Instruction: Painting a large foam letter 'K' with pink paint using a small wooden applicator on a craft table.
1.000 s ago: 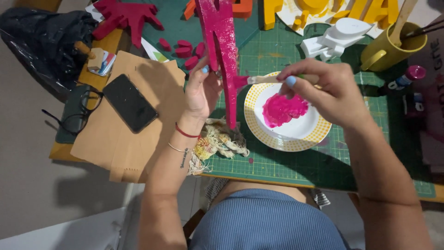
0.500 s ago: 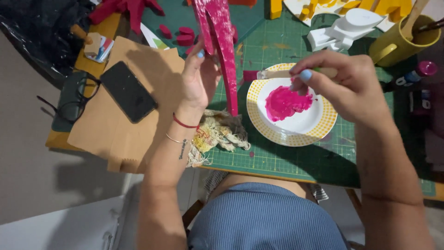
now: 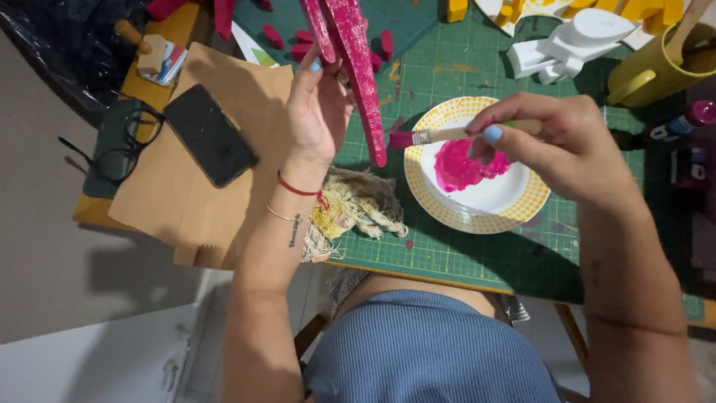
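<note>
- Since half a second ago, the right hand (image 3: 567,145) has drawn the paintbrush (image 3: 447,135) a little away from the paint, and its pink bristles now point left toward the long pink piece (image 3: 358,75).
- Her left hand (image 3: 317,104) is closed around this piece from behind and holds it upright over the green cutting mat (image 3: 462,246), with the narrow tip hanging just left of the plate (image 3: 447,216).
- The right hand pinches the brush handle between thumb and fingers; the brush lies almost flat, above the near-left rim of the plate.
- A pool of pink paint (image 3: 462,166) sits in the middle of the plate, directly under the right hand.
- I judge the step to be painting: the brush seems loaded and goes to the edge of the piece.
- The next move, I think, needs a steady left grip and a light stroke along the narrow edge, so that no drops fall on the mat.
- A frayed rag (image 3: 358,213) lies near the left wrist; a black phone (image 3: 210,134) rests on brown paper (image 3: 186,216) further left on the table.
</note>
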